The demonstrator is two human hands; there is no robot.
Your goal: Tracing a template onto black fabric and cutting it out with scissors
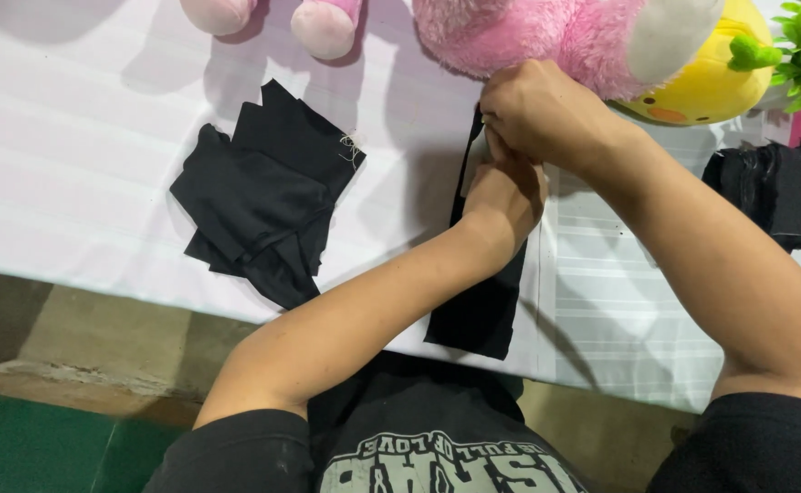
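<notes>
Two hands meet at the far end of a long black cloth strip [478, 315] lying across the white table [72, 155]: left hand [502, 196] and right hand [537, 110] both pinch it closed-fingered. One loose black pile [263, 196] waits left; another stack [779, 187] sits right.

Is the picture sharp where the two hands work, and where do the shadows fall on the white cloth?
Head view: the left hand and right hand are fairly sharp, but the black fabric strip under them shows no detail. Soft shadows lie on the white tablecloth, beside the forearms and the black fabric pile. No strong glare.
</notes>
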